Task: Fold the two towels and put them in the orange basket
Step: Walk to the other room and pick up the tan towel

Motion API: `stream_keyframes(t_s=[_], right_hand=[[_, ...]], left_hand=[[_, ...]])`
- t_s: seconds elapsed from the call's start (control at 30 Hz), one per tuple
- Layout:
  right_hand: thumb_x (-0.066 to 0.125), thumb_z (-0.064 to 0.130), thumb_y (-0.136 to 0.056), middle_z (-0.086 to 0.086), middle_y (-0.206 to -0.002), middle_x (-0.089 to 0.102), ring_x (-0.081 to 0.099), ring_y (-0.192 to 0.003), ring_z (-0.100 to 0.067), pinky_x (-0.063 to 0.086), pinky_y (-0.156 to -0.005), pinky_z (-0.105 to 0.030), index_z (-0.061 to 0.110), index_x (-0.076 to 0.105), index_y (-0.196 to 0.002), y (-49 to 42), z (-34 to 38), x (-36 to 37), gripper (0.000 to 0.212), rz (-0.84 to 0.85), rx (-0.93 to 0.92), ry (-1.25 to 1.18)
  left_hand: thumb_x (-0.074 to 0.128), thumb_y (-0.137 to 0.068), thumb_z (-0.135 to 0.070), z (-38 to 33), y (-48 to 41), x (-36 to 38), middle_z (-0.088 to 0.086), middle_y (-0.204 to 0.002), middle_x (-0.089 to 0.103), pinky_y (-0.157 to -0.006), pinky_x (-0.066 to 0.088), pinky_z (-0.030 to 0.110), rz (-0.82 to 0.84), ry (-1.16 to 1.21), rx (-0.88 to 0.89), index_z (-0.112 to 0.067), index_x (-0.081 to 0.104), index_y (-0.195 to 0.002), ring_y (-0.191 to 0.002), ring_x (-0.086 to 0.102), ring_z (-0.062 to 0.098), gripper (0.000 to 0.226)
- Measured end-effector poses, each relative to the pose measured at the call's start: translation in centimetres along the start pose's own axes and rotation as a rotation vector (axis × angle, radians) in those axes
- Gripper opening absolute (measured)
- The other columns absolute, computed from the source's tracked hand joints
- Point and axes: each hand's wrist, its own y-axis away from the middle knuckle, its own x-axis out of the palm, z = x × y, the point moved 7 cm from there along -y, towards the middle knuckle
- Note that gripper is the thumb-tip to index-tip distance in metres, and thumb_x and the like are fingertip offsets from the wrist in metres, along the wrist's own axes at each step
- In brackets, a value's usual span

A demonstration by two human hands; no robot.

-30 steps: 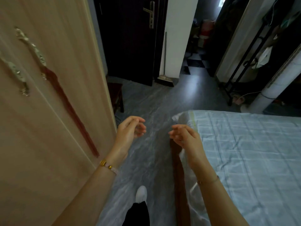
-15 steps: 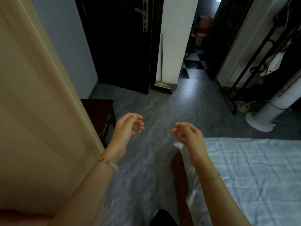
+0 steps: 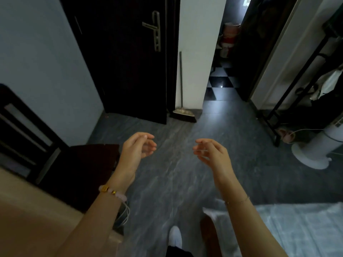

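Observation:
Neither towel nor the orange basket shows in the head view. My left hand (image 3: 136, 152) is raised over the grey floor, fingers loosely curled and apart, holding nothing. My right hand (image 3: 213, 154) hovers at the same height a little to the right, fingers also spread and empty. A beaded bracelet sits on the left wrist and a thin chain on the right.
A light blue bed (image 3: 300, 230) fills the lower right corner. A dark wooden chair (image 3: 79, 169) stands at the left beside a tan wardrobe (image 3: 27, 219). Ahead are a black door (image 3: 126, 58), a broom (image 3: 182, 112), a white fan base (image 3: 313, 154) and a black rack (image 3: 289, 93).
The view has moved forward along the floor: the wardrobe and bed have slid back toward the lower corners, and the chair and door are nearer. Both hands stay raised and empty.

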Motion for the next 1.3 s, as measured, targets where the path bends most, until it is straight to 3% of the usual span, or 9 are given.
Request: stream_keyframes(t_s=[0.17, 0.4, 0.67, 0.9, 1.03, 1.3], right_hand=[[0.043, 0.010, -0.094, 0.000, -0.073, 0.068, 0.063, -0.072, -0.012, 0.046, -0.076, -0.027, 0.013, 0.067, -0.087, -10.1, 2.4, 0.4, 0.024, -0.035, 0.008, -0.017], [0.044, 0.013, -0.094, 0.004, -0.070, 0.070, 0.064, -0.072, -0.011, 0.046, -0.076, -0.026, 0.015, 0.067, -0.086, -20.6, 4.3, 0.7, 0.025, -0.051, 0.010, 0.016], [0.045, 0.012, -0.094, 0.000, -0.073, 0.070, 0.064, -0.067, -0.008, 0.048, -0.071, -0.022, 0.016, 0.067, -0.082, -30.2, 6.7, -1.4, 0.025, -0.192, -0.035, -0.013], [0.043, 0.009, -0.095, -0.005, -0.078, 0.069, 0.063, -0.067, -0.008, 0.048, -0.069, -0.020, 0.012, 0.066, -0.085, -36.9, 9.5, -6.8, 0.025, -0.487, -0.096, -0.088], [0.042, 0.010, -0.096, -0.007, -0.082, 0.069, 0.063, -0.077, -0.015, 0.049, -0.075, -0.026, 0.005, 0.066, -0.095, -38.9, 10.8, -10.7, 0.025, -0.668, -0.119, -0.111], [0.042, 0.014, -0.097, -0.001, -0.081, 0.071, 0.065, -0.082, -0.016, 0.050, -0.078, -0.029, 0.015, 0.067, -0.091, -36.7, 10.1, -18.8, 0.026, -1.053, -0.096, -0.106]], left_hand=[[0.041, -0.097, -0.011, -1.1, -10.1, 3.3, 0.008, -0.076, 0.064, -0.073, 0.052, 0.029, 0.020, -0.016, 0.009, -0.011, 0.062, -0.084, -0.074, 0.062, 0.020, 0.025], [0.041, -0.097, -0.009, -1.3, -20.7, 8.2, 0.002, -0.065, 0.064, -0.061, 0.053, 0.019, 0.065, 0.058, -0.026, -0.010, 0.061, -0.081, -0.063, 0.062, 0.013, 0.026], [0.040, -0.097, -0.008, -2.7, -31.9, 16.7, -0.001, -0.060, 0.064, -0.059, 0.051, 0.018, 0.265, 0.063, -0.030, -0.008, 0.060, -0.082, -0.056, 0.062, 0.006, 0.025], [0.039, -0.097, -0.008, -4.4, -42.3, 27.3, -0.002, -0.056, 0.065, -0.059, 0.050, 0.018, 0.552, 0.010, -0.057, -0.008, 0.060, -0.081, -0.056, 0.062, 0.008, 0.026], [0.038, -0.097, -0.008, -5.3, -46.0, 33.9, -0.002, -0.055, 0.066, -0.059, 0.049, 0.017, 0.738, -0.003, -0.058, -0.007, 0.060, -0.081, -0.055, 0.062, 0.006, 0.026], [0.039, -0.096, -0.009, -3.7, -45.2, 48.3, -0.004, -0.057, 0.068, -0.061, 0.048, 0.021, 1.111, -0.075, -0.068, -0.012, 0.061, -0.080, -0.055, 0.062, 0.004, 0.027]])
